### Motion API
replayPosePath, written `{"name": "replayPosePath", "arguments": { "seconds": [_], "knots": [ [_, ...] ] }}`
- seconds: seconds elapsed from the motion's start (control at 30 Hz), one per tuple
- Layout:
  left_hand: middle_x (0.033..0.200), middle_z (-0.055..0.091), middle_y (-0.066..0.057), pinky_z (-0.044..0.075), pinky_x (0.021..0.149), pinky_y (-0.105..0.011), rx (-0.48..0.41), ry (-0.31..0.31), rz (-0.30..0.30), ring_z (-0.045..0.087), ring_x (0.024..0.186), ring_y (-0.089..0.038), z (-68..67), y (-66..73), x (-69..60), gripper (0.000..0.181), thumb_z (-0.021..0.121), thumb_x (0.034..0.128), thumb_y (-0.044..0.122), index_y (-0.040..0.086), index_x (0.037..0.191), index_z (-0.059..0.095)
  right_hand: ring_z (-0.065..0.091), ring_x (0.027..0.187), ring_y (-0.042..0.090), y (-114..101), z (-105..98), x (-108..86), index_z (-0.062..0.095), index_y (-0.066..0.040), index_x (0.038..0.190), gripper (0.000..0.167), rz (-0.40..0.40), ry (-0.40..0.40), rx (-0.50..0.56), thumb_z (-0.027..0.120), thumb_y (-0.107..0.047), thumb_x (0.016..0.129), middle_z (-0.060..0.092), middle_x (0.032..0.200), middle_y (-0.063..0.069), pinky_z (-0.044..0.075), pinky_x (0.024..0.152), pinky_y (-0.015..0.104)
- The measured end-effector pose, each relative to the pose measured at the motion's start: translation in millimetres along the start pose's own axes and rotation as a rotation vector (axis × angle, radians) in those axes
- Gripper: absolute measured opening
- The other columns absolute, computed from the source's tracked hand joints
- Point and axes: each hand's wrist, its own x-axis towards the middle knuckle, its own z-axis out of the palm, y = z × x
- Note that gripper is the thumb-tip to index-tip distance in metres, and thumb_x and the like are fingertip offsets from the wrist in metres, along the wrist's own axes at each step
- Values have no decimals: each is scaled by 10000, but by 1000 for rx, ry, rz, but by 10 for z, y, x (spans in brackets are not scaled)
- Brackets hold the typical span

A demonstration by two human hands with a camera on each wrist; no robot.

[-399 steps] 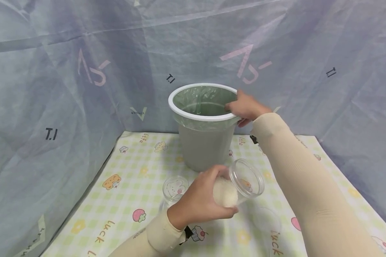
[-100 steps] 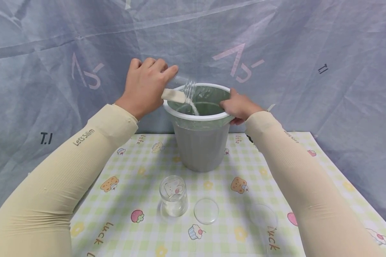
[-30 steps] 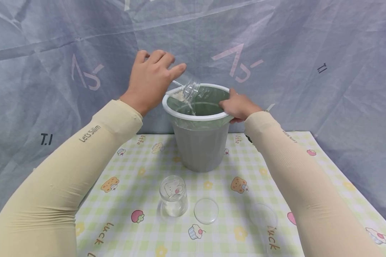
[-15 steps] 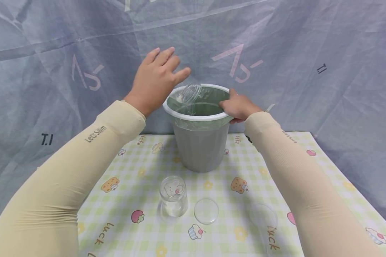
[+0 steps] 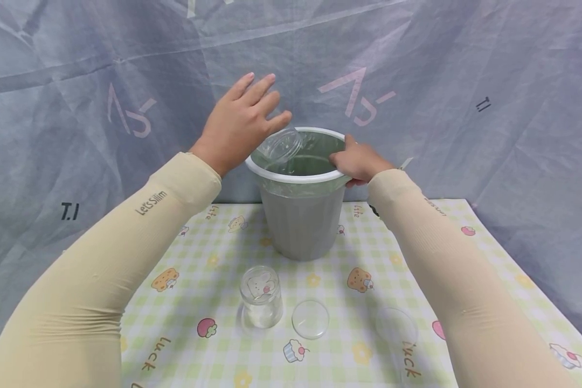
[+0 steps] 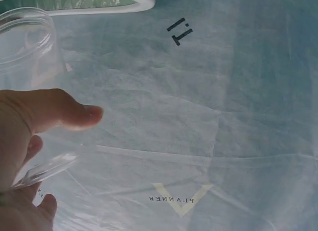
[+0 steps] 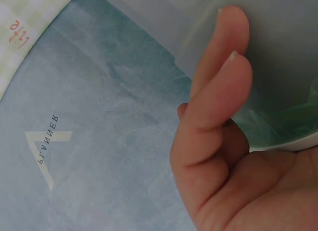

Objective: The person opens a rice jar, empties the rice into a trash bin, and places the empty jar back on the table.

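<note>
My left hand (image 5: pixel 242 121) holds a clear round jar (image 5: pixel 280 146), tilted mouth-down over the left side of a grey bin (image 5: pixel 303 226). No white contents show in the jar now. The left wrist view has the thumb (image 6: pixel 54 109) along the jar wall (image 6: pixel 35 67), other fingers on its far side. My right hand (image 5: pixel 361 161) grips the bin's white rim at the right, thumb inside and fingers outside. The right wrist view shows these fingers (image 7: pixel 213 116) against the bin's outer wall. A green liner bag (image 5: pixel 320 144) lines the bin; its bottom is hidden.
A second clear jar (image 5: pixel 262 302) stands upright in front of the bin. Right of it lies a clear round lid (image 5: pixel 310 319), and farther right another one (image 5: pixel 396 325). A checked cloth (image 5: pixel 213 291) covers the table; a grey-blue curtain (image 5: pixel 417 64) hangs behind.
The left hand brought the jar of white grains up from above the table to the bin and tipped it. The white stream has thinned away and the jar tilts more steeply. The right hand stays.
</note>
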Motion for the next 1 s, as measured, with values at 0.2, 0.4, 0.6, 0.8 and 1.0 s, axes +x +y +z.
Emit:
{"name": "replayPosePath", "arguments": {
  "seconds": [0.2, 0.4, 0.6, 0.8, 1.0],
  "knots": [
    [1466, 537, -134, 297, 1228, -503, 170, -32, 155, 407, 1478, -335, 5, 22, 17, 508, 652, 945, -42, 245, 1359, 583, 689, 832, 287, 3, 3, 18, -211, -228, 1629, 885, 8, 1, 10, 411, -432, 1034, 359, 1615, 221, 591, 645, 368],
    [1485, 483, -149, 334, 1150, -508, 339, -58, 277, 416, 1423, -332, 17, 81, 13, 603, 683, 919, 23, 286, 1433, 512, 684, 811, 289, 8, 4, 22, -214, -228, 1628, 883, 18, 1, 9, 406, -438, 1035, 350, 1623, 219, 585, 639, 367],
    [1496, 466, -148, 336, 1145, -510, 351, -63, 278, 402, 1437, -329, 13, 105, 18, 614, 687, 933, 45, 299, 1456, 491, 674, 809, 281, 3, 5, 33, -209, -220, 1629, 883, 12, 6, 23, 408, -434, 1035, 389, 1599, 209, 579, 637, 370],
    [1508, 455, -143, 334, 1146, -514, 349, -61, 274, 389, 1452, -324, 6, 123, 29, 604, 687, 951, 59, 303, 1465, 487, 681, 839, 286, -3, 9, 33, -206, -214, 1631, 882, 18, 9, 21, 410, -432, 1039, 341, 1629, 213, 587, 643, 367],
    [1508, 453, -141, 337, 1141, -511, 349, -60, 270, 391, 1448, -321, 16, 136, 10, 590, 685, 959, 55, 297, 1460, 486, 682, 836, 288, -5, 14, 32, -200, -215, 1633, 879, 18, 9, 15, 409, -432, 1037, 364, 1614, 214, 584, 643, 364]
  ]
}}
